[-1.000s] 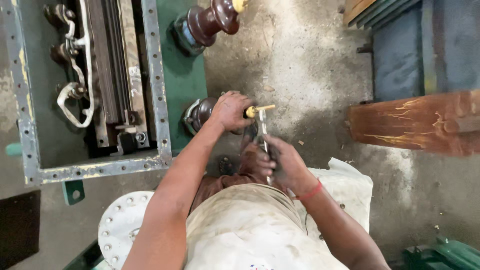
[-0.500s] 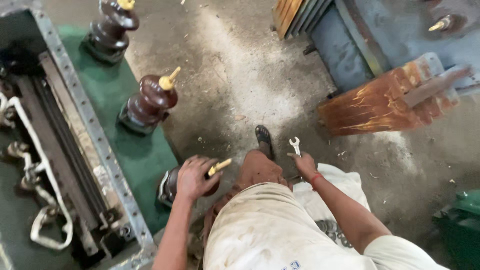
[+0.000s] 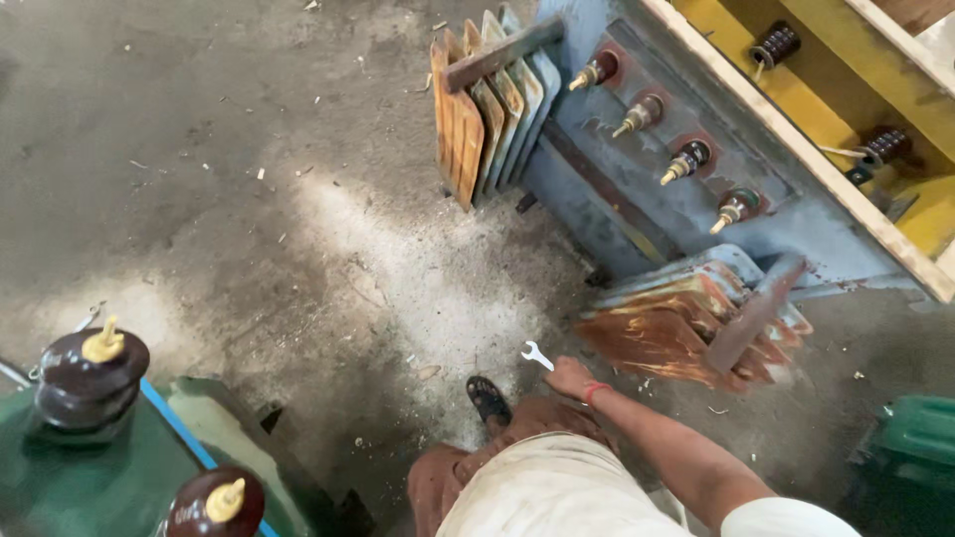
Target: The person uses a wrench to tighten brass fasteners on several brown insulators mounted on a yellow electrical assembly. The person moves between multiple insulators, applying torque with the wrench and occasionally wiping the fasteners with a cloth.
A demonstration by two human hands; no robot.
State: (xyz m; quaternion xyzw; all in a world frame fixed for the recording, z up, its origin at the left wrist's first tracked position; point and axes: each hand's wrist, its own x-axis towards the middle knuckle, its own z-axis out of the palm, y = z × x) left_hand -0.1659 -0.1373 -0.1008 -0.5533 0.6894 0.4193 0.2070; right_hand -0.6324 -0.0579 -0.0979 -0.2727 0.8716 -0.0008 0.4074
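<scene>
My right hand (image 3: 571, 379) reaches out low over the concrete floor, fingers closed round the handle of a small silver open-ended wrench (image 3: 536, 354) whose jaw sticks out to the left. A red band circles that wrist. My left hand is out of the picture. Just left of the right hand are my knee in brown trousers and a foot in a dark sandal (image 3: 487, 398). Two brown porcelain bushings with brass tips (image 3: 92, 373) (image 3: 216, 503) stand on a green transformer top (image 3: 90, 467) at the lower left, far from the hand.
A blue-grey transformer tank (image 3: 637, 189) lies at the upper right with several small brass-tipped terminals (image 3: 686, 161) and rusty radiator fins (image 3: 668, 333) (image 3: 477, 99). A yellow frame (image 3: 875, 99) sits behind it. A green object (image 3: 920, 433) is at the right edge.
The view has swung right, away from the green transformer. My left hand, earlier on the brass stud of a bushing, has left the picture. My right hand still holds the wrench, now lower near the floor.
</scene>
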